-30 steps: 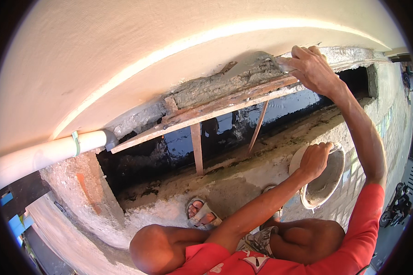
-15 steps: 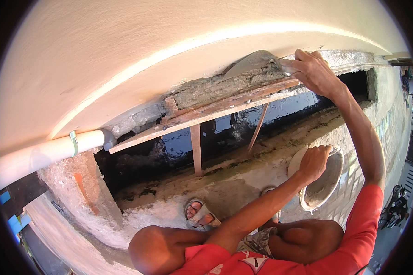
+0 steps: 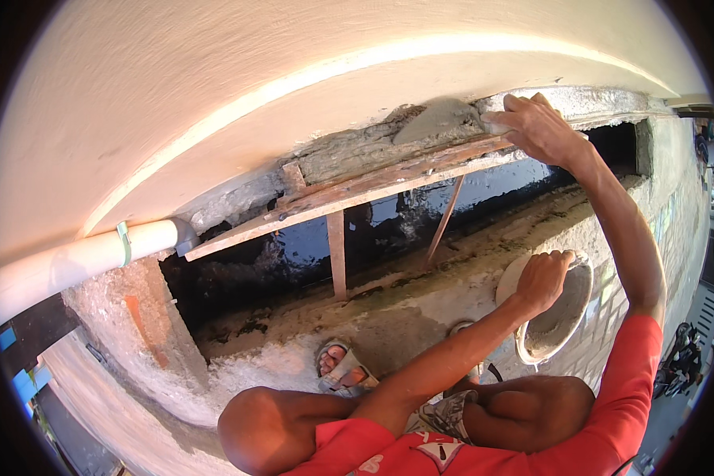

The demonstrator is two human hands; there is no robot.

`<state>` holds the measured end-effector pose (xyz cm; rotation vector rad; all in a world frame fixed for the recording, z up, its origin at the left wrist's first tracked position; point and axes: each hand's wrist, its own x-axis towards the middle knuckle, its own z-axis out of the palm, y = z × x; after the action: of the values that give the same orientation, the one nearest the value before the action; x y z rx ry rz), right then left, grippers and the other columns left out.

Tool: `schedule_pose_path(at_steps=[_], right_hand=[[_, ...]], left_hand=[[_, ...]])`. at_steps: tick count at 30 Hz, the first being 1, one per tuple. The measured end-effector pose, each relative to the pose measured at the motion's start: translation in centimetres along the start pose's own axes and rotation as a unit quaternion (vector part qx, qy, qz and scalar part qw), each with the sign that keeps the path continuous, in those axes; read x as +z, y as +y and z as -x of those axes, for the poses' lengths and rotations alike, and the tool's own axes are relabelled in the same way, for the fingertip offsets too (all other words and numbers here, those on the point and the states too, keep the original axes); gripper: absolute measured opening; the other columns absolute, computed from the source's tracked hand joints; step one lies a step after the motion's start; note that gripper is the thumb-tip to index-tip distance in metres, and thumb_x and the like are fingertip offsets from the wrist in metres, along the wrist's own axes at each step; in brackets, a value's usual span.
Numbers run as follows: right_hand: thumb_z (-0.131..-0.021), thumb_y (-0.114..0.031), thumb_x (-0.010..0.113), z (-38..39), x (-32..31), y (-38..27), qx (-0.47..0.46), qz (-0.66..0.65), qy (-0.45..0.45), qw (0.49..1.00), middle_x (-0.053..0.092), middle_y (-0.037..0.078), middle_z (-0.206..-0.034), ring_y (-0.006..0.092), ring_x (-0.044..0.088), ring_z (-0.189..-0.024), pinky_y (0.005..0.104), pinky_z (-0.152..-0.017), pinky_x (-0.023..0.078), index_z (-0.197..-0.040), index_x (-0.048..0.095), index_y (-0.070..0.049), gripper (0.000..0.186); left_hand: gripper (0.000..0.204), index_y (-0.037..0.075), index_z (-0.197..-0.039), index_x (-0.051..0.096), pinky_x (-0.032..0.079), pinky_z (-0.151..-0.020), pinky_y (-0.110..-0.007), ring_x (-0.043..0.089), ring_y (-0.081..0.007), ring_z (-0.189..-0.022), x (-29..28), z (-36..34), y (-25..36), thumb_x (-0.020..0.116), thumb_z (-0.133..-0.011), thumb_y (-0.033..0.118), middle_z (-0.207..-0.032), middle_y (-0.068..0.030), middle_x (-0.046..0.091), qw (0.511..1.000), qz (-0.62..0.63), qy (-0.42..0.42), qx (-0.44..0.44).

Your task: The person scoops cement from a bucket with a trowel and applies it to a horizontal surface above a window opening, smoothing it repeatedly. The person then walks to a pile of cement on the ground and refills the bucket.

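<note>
I'm clamping right fingers (image 3: pixel 517 120) on a grey flat-bladed trowel (image 3: pixel 440 120), left fingers (image 3: pixel 547 272) on a round white bucket (image 3: pixel 577 301); shallow, even strokes should be packing the rough grey mortar (image 3: pixel 357 156).

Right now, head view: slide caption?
Right hand holds trowel against grey mortar along wooden board; left hand grips white bucket.

wall (image 3: pixel 238 87) — cream (bright light band (image 3: pixel 420 49) along it) | floor (image 3: pixel 397 333) — rough, grey concrete

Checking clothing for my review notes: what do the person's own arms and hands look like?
The left hand and right hand show no gloves or wristbands. Both forearms are bare; a plain red sleeve covers the upper right arm.
</note>
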<state>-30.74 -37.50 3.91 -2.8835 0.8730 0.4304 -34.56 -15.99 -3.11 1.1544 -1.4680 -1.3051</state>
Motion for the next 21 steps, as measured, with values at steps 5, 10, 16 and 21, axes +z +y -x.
schedule_pose_path(at_steps=[5, 10, 16, 21], right_hand=[[-0.086, -0.010, 0.068, -0.6, -1.3, -0.2, 0.046, 0.064, -0.063, 0.995, 0.059, 0.008, -0.101, 0.0235, 0.058, -0.092, 0.0418, -0.090, 0.042, -0.125, 0.065, -0.017, 0.039], [-0.091, -0.015, 0.063, 0.8, 1.8, 1.3, 0.032, 0.054, -0.055, 0.996, 0.060, 0.015, -0.094, 0.0303, 0.065, -0.092, 0.0460, -0.096, 0.043, -0.122, 0.066, -0.019, 0.031], [-0.086, -0.011, 0.068, 1.1, -1.4, -1.0, 0.027, 0.038, 0.068, 0.997, 0.057, 0.009, -0.086, 0.0242, 0.060, -0.080, 0.0403, -0.080, 0.043, -0.120, 0.067, -0.017, 0.035], [-0.086, -0.009, 0.066, -0.3, 0.9, -4.0, -0.016, 0.014, 0.189, 0.982, 0.054, 0.008, -0.086, 0.0238, 0.057, -0.076, 0.0394, -0.076, 0.041, -0.119, 0.067, -0.016, 0.034]], left_hand=[[0.029, 0.001, -0.110, 0.064, 0.052, -0.076, -0.047, 0.066, -0.0389, -0.084, -0.9, 0.4, -0.2, 0.050, -0.084, -0.001, -0.090, -0.0229, 0.068, 1.000, 0.010, 0.005, -0.003], [0.029, 0.000, -0.110, 0.064, 0.052, -0.076, -0.047, 0.066, -0.0392, -0.084, -0.4, 0.0, 0.1, 0.050, -0.085, 0.000, -0.090, -0.0229, 0.067, 1.000, 0.002, -0.006, -0.011], [0.024, -0.001, -0.105, 0.063, 0.051, -0.073, -0.048, 0.065, -0.0400, -0.079, -0.8, 0.6, -0.2, 0.050, -0.085, 0.000, -0.085, -0.0229, 0.067, 1.000, 0.010, 0.020, -0.001], [0.018, -0.001, -0.099, 0.062, 0.051, -0.072, -0.048, 0.066, -0.0402, -0.078, -0.7, 0.2, -0.1, 0.051, -0.084, -0.001, -0.081, -0.0225, 0.066, 1.000, -0.006, 0.022, 0.004]])
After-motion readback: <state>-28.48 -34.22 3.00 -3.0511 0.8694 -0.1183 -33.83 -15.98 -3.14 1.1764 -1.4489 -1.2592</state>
